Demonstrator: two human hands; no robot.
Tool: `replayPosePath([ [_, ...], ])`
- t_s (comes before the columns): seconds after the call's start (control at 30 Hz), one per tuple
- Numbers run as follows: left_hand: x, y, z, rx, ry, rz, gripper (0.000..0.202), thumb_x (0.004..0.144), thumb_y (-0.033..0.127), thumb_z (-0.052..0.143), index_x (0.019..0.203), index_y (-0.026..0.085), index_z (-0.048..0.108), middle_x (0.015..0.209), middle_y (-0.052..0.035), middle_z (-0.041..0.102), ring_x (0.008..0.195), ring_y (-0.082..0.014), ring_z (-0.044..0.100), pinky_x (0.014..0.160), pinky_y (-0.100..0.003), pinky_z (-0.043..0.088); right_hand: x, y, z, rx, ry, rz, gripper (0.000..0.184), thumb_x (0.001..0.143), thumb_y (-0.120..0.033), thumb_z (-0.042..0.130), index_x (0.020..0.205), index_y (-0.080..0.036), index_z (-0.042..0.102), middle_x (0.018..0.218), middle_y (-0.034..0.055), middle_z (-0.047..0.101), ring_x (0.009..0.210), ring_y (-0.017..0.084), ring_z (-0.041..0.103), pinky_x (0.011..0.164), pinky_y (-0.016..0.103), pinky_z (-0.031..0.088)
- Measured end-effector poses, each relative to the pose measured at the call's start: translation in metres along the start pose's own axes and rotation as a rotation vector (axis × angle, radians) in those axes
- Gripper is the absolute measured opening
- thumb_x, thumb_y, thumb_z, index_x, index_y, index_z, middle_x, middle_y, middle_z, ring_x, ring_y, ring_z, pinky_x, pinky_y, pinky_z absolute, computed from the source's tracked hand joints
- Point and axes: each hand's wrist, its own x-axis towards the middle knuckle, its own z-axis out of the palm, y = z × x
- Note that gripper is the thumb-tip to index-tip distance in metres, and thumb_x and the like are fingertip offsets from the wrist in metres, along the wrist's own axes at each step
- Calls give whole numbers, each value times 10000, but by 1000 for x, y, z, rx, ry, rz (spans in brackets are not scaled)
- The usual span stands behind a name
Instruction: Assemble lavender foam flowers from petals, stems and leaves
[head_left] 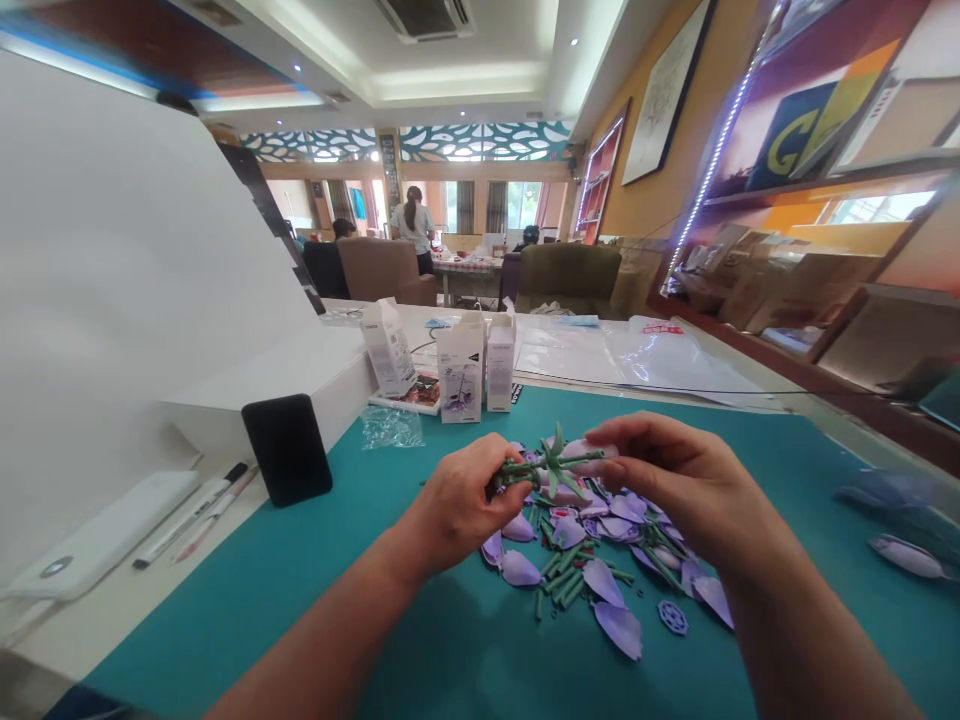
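"Where do you have the hands?"

"From my distant seat, I have the left hand [461, 500] closed on a green plastic stem piece with star-shaped leaves [555, 462], raised above the middle of the teal mat [420, 650]. The right hand [679, 475] curves in narrowly from the other side. A pale lilac, thin-looking petal [577, 447] shows by its thumb and forefinger; whether they pinch it or only touch it, I can't tell."

"How would you handle those well?"

"I'd grip the stem close to the leaves so it can't twist, line parts up along the rod, and press gently, because the petal looks easy to bend. I'd also work a little to one side: anything dropped could get lost among the loose lilac petals [619, 630] and short green tubes [570, 585] below."

"And the containers?"

"Three white printed cardboard boxes stand at the back: a tilted one [388, 350], a middle one with a flower picture [460, 375], and a narrow one [500, 370] just beside that. Their flaps are up, but I can't see inside. Near the tilted box lies a crumpled clear plastic bag [392, 427]; I make out nothing in it."
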Motion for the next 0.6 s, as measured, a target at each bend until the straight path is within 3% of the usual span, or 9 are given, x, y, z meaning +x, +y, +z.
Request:
replayPosePath([
  [0.13, -1, -7, 4, 111, 2, 73, 64, 806, 119, 503, 785, 177, 522, 707, 24, 516, 594, -99, 451, 530, -215, 362, 6, 14, 1, 37, -37, 162, 243, 678, -320, 786, 874, -194, 715, 747, 40, 701, 610, 139, 634, 562, 268, 542],
  [0.3, -1, -15, 11, 258, -3, 101, 54, 835, 149, 496, 790, 167, 520, 704, 17, 520, 598, -104, 467, 536, -225, 380, 11, 26, 10, 111, 48, 285, 214, 620, -311, 793, 765, -188, 693, 667, 13, 655, 524, 101, 569, 500, 246, 495],
  [0.43, -1, -21, 15, 353, -35, 112, 47, 840, 149, 481, 811, 172, 509, 722, 11, 535, 626, -117, 486, 558, -235, 405, 16, 32, 14, 123, 62, 352, 236, 578, -307, 797, 715, -176, 658, 616, -8, 612, 485, 85, 527, 473, 241, 462],
  [0.6, -1, -24, 17, 409, -116, 119, 48, 835, 134, 474, 813, 172, 494, 762, -9, 560, 689, -139, 525, 597, -249, 434, 19, 43, 12, 130, -11, 370, 208, 640, -315, 758, 748, -174, 650, 635, -17, 603, 477, 68, 500, 467, 233, 430],
])
